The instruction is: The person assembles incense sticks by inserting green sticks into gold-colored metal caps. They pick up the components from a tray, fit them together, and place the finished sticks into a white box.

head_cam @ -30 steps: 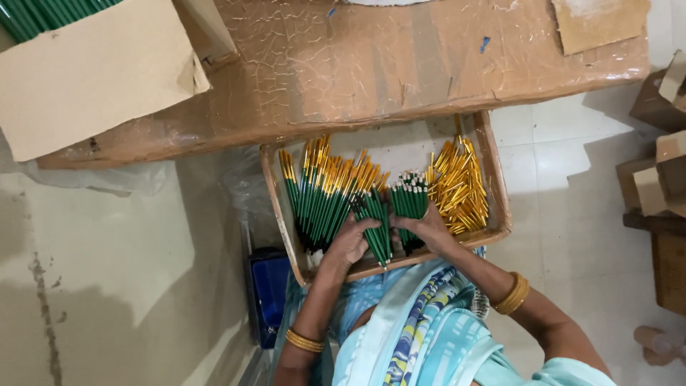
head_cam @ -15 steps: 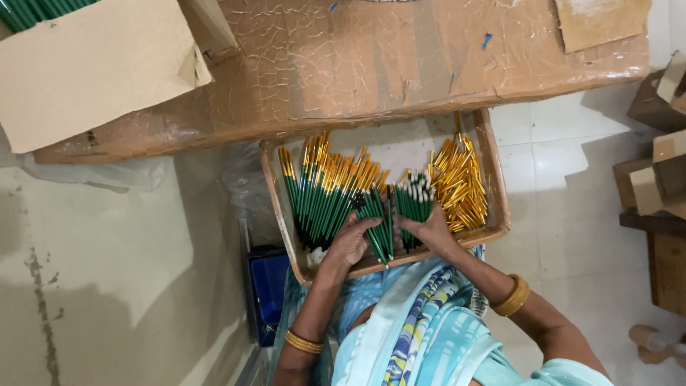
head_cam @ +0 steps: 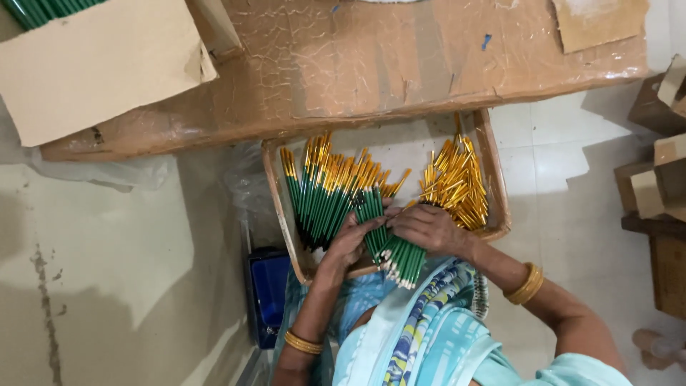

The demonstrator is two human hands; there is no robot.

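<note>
A shallow wooden tray (head_cam: pixel 277 207) on my lap holds several green pencils with gold ends (head_cam: pixel 325 189). A second heap with mostly gold showing (head_cam: pixel 454 186) lies at the tray's right. My left hand (head_cam: pixel 350 239) and my right hand (head_cam: pixel 429 229) close together around a bundle of green pencils (head_cam: pixel 400 261). The bundle slants over the tray's near edge, its pale ends toward me. Both wrists wear gold bangles.
A brown wrapped table (head_cam: pixel 371 57) runs across the top, its edge just beyond the tray. A cardboard box (head_cam: pixel 93 68) with green pencils sits at the upper left. A blue container (head_cam: pixel 271 286) stands on the tiled floor to my left. Cardboard pieces (head_cam: pixel 661 179) lie right.
My hands have drawn together and pulled a bundle of green pencils toward me, over the tray's near edge. Earlier they were spread flat on the pencils.
</note>
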